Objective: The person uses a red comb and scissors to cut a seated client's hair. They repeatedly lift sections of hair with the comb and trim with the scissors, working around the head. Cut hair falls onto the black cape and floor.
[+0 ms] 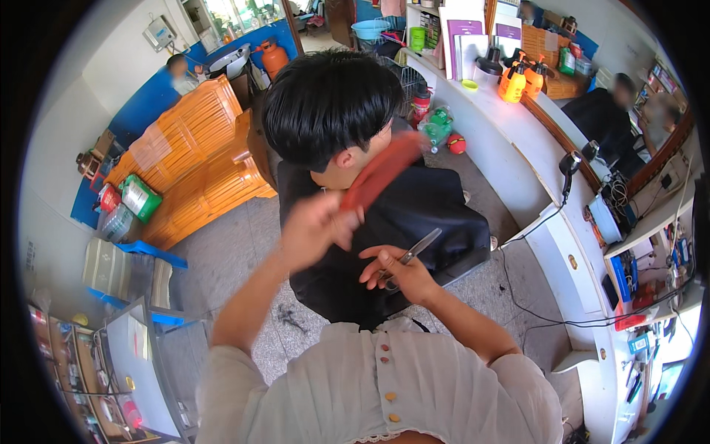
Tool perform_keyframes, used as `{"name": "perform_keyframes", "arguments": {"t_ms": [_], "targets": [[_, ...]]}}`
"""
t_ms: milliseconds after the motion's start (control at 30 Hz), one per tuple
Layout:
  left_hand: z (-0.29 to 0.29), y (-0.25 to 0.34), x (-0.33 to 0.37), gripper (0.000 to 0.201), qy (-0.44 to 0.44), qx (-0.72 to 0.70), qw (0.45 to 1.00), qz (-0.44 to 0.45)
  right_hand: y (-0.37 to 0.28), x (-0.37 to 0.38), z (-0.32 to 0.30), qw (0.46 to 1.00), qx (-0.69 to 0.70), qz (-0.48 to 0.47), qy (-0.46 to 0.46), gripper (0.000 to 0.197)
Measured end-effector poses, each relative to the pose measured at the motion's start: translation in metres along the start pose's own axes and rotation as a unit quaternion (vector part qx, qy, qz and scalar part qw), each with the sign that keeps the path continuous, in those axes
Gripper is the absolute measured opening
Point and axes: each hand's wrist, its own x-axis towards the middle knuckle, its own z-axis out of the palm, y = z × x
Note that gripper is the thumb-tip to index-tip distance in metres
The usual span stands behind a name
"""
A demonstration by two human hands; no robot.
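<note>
A seated person with short black hair (329,111) is in front of me, draped in a black cape (436,207). My left hand (314,228) is closed around one end of a red comb (388,172), which slants up to the right beside the person's ear and neck. Motion smears both the comb and this hand, so the teeth cannot be made out. Lower and to the right, over the cape, my right hand (405,275) holds a pair of scissors (423,244). Their blades point up and right, apart from the hair, and look closed together.
On the left stands a wooden bench (185,148), with a blue-framed chair (159,259) nearer me. A white counter (518,140) curves along the right, carrying orange spray bottles (512,81) and a hair dryer (569,164). Black cords (547,322) trail there. Hair clippings (292,318) lie on the floor.
</note>
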Motion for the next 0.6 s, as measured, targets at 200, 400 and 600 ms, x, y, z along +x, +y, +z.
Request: {"name": "perform_keyframes", "arguments": {"t_ms": [200, 400, 600], "targets": [[-0.055, 0.108, 0.109, 0.013, 0.037, 0.683, 0.673, 0.280, 0.012, -0.007, -0.044, 0.994, -0.038, 0.069, 0.078, 0.031], [-0.096, 0.126, 0.142, 0.013, -0.007, 0.754, 0.614, 0.231, 0.018, -0.013, -0.052, 0.992, -0.006, 0.074, 0.106, 0.026], [-0.138, 0.117, 0.069, 0.016, -0.007, 0.681, 0.710, 0.177, 0.024, -0.028, -0.068, 0.987, -0.018, 0.096, 0.131, 0.026]]}}
